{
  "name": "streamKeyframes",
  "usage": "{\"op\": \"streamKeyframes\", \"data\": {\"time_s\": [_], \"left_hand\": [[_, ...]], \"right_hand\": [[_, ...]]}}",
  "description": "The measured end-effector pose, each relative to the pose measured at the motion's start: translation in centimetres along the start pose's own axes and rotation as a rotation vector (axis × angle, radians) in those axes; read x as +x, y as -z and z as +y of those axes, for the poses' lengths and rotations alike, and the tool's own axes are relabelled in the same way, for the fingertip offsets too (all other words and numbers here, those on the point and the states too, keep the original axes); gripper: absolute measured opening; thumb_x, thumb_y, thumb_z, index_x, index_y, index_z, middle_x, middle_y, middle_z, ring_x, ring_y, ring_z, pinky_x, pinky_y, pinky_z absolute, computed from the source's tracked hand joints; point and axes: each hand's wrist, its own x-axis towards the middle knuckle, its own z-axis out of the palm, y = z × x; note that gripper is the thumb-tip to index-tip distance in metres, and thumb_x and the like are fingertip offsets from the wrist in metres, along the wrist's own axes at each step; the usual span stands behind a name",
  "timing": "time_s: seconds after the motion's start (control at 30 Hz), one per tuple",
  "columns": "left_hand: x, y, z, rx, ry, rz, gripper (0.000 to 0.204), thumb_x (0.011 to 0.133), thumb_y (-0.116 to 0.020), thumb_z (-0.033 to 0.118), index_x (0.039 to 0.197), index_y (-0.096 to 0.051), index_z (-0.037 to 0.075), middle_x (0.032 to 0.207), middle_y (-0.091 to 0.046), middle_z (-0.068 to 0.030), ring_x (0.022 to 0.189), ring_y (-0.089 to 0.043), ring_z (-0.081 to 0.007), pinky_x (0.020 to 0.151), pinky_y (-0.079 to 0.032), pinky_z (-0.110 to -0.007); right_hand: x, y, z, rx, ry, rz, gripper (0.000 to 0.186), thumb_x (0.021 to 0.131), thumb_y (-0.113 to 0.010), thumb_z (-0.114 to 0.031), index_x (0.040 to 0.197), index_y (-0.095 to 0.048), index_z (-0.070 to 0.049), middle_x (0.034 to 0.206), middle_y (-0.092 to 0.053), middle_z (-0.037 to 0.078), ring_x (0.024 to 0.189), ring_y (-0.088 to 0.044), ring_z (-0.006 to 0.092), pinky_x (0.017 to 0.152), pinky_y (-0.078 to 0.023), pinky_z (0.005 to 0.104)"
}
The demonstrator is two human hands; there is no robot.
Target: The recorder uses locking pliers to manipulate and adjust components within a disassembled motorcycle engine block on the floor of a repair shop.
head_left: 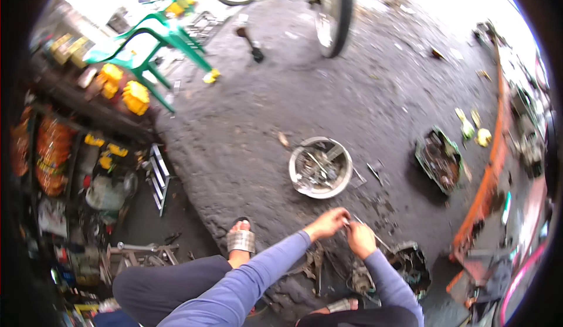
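My left hand (pixel 328 223) and my right hand (pixel 360 239) meet over the ground, fingertips pinched close together. Something small sits between them, too small and blurred to name. A thin metal rod (pixel 382 243) shows beside my right hand; whether I grip it or it lies beyond is unclear. Just ahead of my hands stands a round metal basin (pixel 298 184) with small metal parts and tools inside. Below and right of my right hand lies an opened engine casing (pixel 410 268), with another metal part (pixel 360 281) beside it.
A dark, jagged tray-like container of parts (pixel 438 161) stands at right, near an orange metal rail (pixel 490 177). A slim tool (pixel 374 174) lies by the basin. At far left are a green plastic chair (pixel 155 39) and crowded shelves. A motorcycle wheel (pixel 335 19) stands ahead.
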Motion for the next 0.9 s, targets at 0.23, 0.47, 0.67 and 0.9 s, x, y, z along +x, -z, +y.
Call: {"op": "streamKeyframes", "data": {"time_s": [0.23,0.47,0.67,0.9], "left_hand": [[0.0,4.6,2.9,-0.18,0.229,0.223,0.007,0.092,-0.062,0.014,0.098,-0.066,0.01,0.066,-0.049,0.0094,0.054,-0.038,-0.0006,0.048,-0.031,-0.02],[-1.7,10.4,5.2,-0.493,0.266,0.353,0.009,0.094,-0.061,0.009,0.103,-0.06,0.007,0.065,-0.049,0.005,0.046,-0.039,-0.0037,0.043,-0.031,-0.021],[-2.9,10.5,8.6,-0.504,0.219,0.399,0.009,0.095,-0.059,0.011,0.102,-0.058,0.006,0.055,-0.041,0.0056,0.044,-0.035,-0.0056,0.047,-0.032,-0.024],[-2.9,9.4,11.8,-0.495,0.151,0.379,0.011,0.097,-0.056,0.015,0.098,-0.057,0.005,0.051,-0.037,0.0055,0.04,-0.03,-0.0057,0.045,-0.031,-0.026]], "right_hand": [[-0.5,2.0,-0.6,0.09,0.023,0.027,0.019,0.08,-0.069,-0.02,0.09,-0.066,-0.004,0.087,-0.067,0.016,0.086,-0.065,0.0352,0.076,-0.051,0.0445],[-1.1,5.4,-0.2,0.586,-0.187,0.07,0.017,0.083,-0.069,-0.008,0.096,-0.07,0.002,0.084,-0.071,0.014,0.077,-0.068,0.0205,0.071,-0.052,0.0334],[-1.3,6.3,0.0,1.305,-0.291,-0.065,0.021,0.092,-0.061,0.001,0.112,-0.064,0.005,0.098,-0.07,0.008,0.09,-0.066,0.0134,0.083,-0.054,0.0273],[-3.5,8.4,-1.0,1.394,-0.229,0.061,0.021,0.091,-0.063,0.0,0.112,-0.064,0.004,0.1,-0.07,0.011,0.093,-0.067,0.0142,0.085,-0.054,0.0274]]}}
